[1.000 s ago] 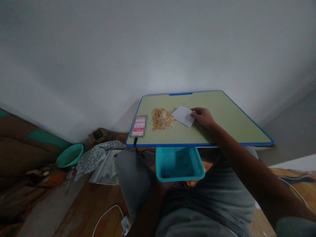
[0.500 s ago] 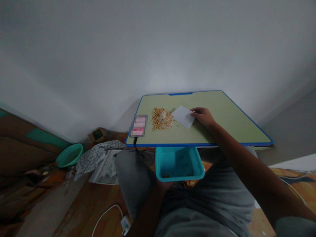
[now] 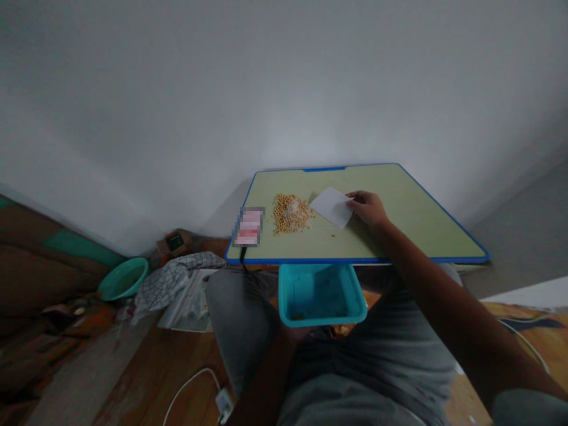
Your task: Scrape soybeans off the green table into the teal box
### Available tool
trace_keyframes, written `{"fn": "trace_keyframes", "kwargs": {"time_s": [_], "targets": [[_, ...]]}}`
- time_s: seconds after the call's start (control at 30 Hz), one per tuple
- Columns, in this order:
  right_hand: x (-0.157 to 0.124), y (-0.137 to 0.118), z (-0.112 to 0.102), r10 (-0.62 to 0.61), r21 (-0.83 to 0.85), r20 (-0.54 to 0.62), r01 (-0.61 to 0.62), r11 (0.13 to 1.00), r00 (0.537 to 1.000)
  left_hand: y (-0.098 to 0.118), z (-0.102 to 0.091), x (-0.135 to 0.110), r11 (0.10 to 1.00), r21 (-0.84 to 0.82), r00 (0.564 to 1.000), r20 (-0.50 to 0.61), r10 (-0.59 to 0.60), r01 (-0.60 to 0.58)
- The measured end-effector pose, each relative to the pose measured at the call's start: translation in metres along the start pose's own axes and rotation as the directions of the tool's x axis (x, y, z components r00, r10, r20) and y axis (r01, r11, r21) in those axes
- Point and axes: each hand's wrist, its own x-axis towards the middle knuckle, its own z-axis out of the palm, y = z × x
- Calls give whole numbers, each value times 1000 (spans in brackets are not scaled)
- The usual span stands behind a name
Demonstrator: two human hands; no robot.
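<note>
Between the fingers of my right hand (image 3: 369, 208) is the corner of a white card (image 3: 332, 206), tilted just over the table (image 3: 426, 213). Left of the card lies a spread pile of yellow beans (image 3: 286, 222), with small whitish grains (image 3: 293, 207) among them. One loose bean-like bit (image 3: 333, 236) rests nearer the table's front edge. My left hand (image 3: 296, 334) grips a turquoise plastic basin (image 3: 323, 320) from beneath, under that edge; its fingers are mostly hidden. A few dark bits lie in the basin's bottom.
A blurred pinkish object (image 3: 249, 226) with a black strap lies at the table's left end. Left on the floor are a green basin (image 3: 126, 281), a checked cloth (image 3: 173, 281) and a white cable with a power socket (image 3: 224, 403). A wall (image 3: 284, 89) stands behind.
My right hand and the card have shifted slightly right, away from the pile. The loose bit has moved right and toward the front edge. The basin stays nearly still.
</note>
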Motion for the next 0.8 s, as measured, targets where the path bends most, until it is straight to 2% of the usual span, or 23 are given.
{"fn": "trace_keyframes", "kwargs": {"time_s": [0.2, 0.4, 0.6, 0.8], "targets": [[-19, 1, -27, -42, -141, -201, 14, 990, 979, 0, 5, 3, 1000, 12, 994, -108, -20, 21], [-68, 2, -57, -64, -315, -360, -57, 947, 931, -1, 20, 7, 1000, 0, 994, -108, 2, -2], [-114, -3, -58, -42, -315, -341, -72, 946, 939, -2, 34, 10, 1000, 13, 995, -98, 28, -26], [-134, -13, -45, -50, -221, -167, 12, 975, 985, 1, 52, 18, 998, 64, 999, -40, 1, 2]]}}
